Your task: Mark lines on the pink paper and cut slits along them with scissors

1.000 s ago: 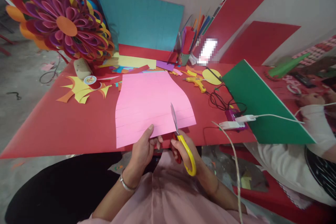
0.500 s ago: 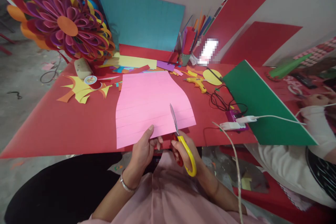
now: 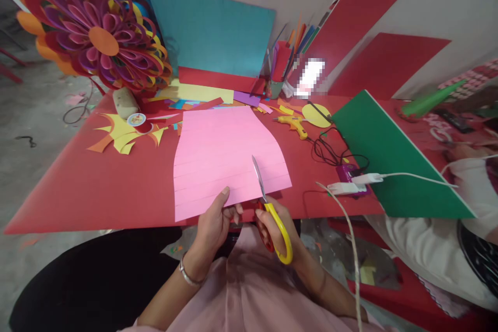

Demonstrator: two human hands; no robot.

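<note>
A sheet of pink paper (image 3: pixel 221 150) with faint ruled lines across it lies over the red table, its near edge raised at my hands. My left hand (image 3: pixel 218 212) pinches that near edge, thumb on top and fingers underneath. In my right hand (image 3: pixel 278 223) is a pair of scissors (image 3: pixel 279 231) with one yellow and one red handle loop. One blade shows above the paper, pointing away from me; the other is hidden, apparently beneath the sheet. The blades meet the paper's near edge right of my left hand.
A yellow glue gun (image 3: pixel 293 124), purple power strip (image 3: pixel 352 176) and green board (image 3: pixel 400 161) lie to the right. Yellow and orange paper scraps (image 3: pixel 124 137) and a tape roll (image 3: pixel 138 122) are left. Behind stand a paper flower (image 3: pixel 103 41) and blue board (image 3: pixel 213 31). Another person's sleeve (image 3: pixel 420 249) is right.
The whole view has shifted very slightly. My hands, the scissors and the pink paper keep nearly the same positions relative to each other.
</note>
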